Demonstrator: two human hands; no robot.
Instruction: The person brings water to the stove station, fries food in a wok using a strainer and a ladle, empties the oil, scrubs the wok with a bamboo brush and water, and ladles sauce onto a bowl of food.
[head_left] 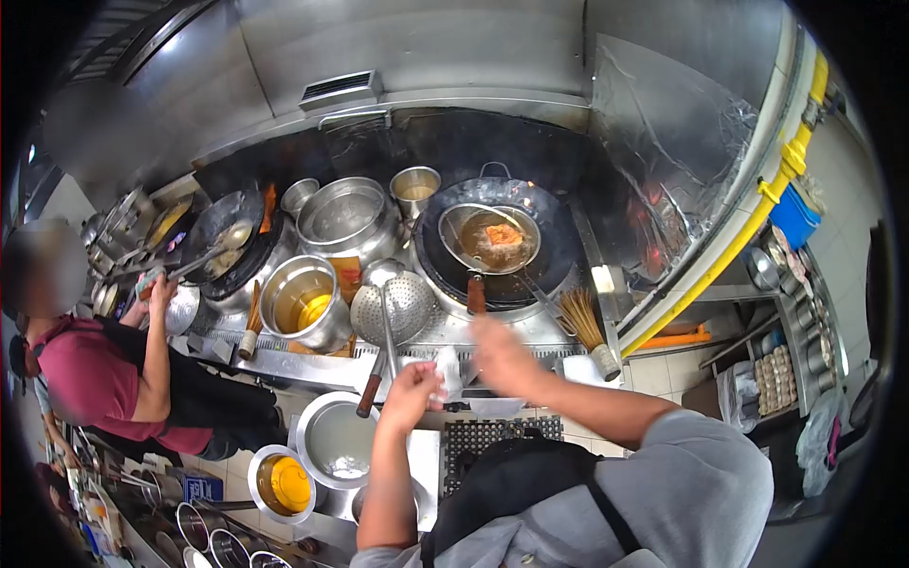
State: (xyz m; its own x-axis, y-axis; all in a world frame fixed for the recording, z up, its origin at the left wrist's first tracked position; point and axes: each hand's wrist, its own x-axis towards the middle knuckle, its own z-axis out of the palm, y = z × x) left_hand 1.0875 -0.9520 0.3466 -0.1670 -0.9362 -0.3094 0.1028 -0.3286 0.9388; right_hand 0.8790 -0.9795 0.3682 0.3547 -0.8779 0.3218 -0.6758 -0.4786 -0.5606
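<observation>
My left hand [414, 390] is closed, its fingers pinching a small white crumpled piece [449, 372] that could be cloth or plastic. My right hand [508, 360] is smeared by motion at the lower end of a wooden strainer handle [475, 295]; whether its fingers grip that handle is unclear. The wire strainer [454, 248] rests over the dark wok [554, 220], with an orange-brown piece of food [502, 235] in bubbling oil there. A perforated skimmer [412, 312] and a ladle [384, 273] lie left of the wok, their handles reaching toward my left forearm.
A pot of yellow oil [327, 327], a large steel pot [317, 220] and a bamboo brush [579, 317] surround the stove. Below left are a basin of cloudy liquid [327, 407] and a yellow-filled bowl [260, 473]. A co-worker [109, 379] handles another wok [241, 204].
</observation>
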